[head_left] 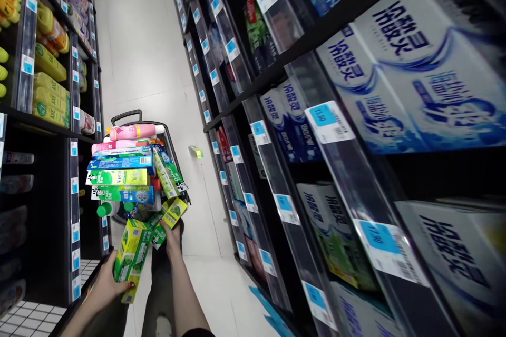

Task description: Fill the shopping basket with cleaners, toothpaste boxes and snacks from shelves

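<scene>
My left hand (106, 281) is closed round a green and yellow toothpaste box (133, 255), thumb across its near end. Just to the right, my right hand (172, 237) grips a smaller yellow and green toothpaste box (174, 214) by its lower edge. A darker green box (160, 231) lies between the two hands; whether my right fingers also hold it I cannot tell. Beyond them stands a shopping basket with a black handle (126, 115), heaped with Darlie toothpaste boxes (118, 177), a blue box (122, 162) and pink bottles (134, 131).
Shelves with toothpaste packs (395, 52) and price tags (330, 121) line the right side. Yellow bottles and packs (51, 97) fill the left shelves. A small yellow-green box (195, 151) lies on the pale aisle floor (138, 37), right of the basket.
</scene>
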Tool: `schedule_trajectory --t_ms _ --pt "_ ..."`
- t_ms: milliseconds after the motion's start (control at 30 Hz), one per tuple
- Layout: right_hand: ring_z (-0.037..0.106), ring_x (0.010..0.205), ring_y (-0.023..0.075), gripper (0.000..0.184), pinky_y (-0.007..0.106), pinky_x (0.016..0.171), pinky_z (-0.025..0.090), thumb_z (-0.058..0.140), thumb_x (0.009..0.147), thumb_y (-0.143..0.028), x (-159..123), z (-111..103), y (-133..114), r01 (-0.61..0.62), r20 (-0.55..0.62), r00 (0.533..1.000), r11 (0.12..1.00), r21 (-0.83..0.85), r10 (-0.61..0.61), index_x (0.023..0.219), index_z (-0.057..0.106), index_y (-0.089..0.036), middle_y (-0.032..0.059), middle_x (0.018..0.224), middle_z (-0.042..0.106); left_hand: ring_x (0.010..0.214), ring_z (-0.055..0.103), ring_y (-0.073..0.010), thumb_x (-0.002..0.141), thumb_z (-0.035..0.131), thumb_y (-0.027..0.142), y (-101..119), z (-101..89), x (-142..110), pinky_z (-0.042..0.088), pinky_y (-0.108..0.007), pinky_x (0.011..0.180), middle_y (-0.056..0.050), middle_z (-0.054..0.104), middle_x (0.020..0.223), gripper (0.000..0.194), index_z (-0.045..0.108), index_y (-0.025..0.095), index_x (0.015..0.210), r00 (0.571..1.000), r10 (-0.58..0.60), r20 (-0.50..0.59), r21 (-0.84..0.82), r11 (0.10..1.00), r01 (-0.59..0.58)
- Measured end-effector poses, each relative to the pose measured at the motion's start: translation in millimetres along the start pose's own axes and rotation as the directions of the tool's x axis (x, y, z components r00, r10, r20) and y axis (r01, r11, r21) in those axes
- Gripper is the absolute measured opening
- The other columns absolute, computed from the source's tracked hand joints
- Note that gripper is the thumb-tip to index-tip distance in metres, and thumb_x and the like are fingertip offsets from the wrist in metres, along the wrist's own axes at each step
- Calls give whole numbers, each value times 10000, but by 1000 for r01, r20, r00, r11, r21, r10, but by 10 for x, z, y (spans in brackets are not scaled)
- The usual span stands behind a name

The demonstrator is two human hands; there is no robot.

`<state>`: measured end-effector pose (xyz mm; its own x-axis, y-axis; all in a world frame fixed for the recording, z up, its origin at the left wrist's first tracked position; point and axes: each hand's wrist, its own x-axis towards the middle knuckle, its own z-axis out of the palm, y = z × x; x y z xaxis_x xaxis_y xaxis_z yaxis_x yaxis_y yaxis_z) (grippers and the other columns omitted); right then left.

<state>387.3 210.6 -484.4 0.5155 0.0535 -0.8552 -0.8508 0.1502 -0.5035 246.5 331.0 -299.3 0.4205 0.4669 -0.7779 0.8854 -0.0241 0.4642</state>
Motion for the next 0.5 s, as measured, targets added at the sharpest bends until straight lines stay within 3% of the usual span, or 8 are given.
schedule_trajectory --t_ms 167,367,500 --pt "675 640 204 554 315 616 541 846 452 -345 -196 -238 -24 -165 127 980 980 108 151 917 596 -178 -5 729 711 1170 581 -316 549 788 198 -10 17 -26 472 -349 992 -108 683 1182 654 574 158 1165 998 -9 54 -167 986 18" --pt "707 683 246 556 367 658 566 854 470 -323 -524 -588 -150 -323 287 918 935 145 273 960 654 -154 51 778 750 1142 594 -302 526 845 192 -71 13 -58 459 -348 995 -119 665 1197 714 560 151 1180 996 -10 87 -301 953 36" --pt "717 682 252 581 383 692 578 835 494 -278 -672 -646 -312 -416 430 841 900 127 328 1038 673 -152 80 824 761 999 658 -303 450 900 270 -55 54 -52 527 -352 854 -110 709 1090 833 538 159 1192 969 -125 215 -486 846 217"
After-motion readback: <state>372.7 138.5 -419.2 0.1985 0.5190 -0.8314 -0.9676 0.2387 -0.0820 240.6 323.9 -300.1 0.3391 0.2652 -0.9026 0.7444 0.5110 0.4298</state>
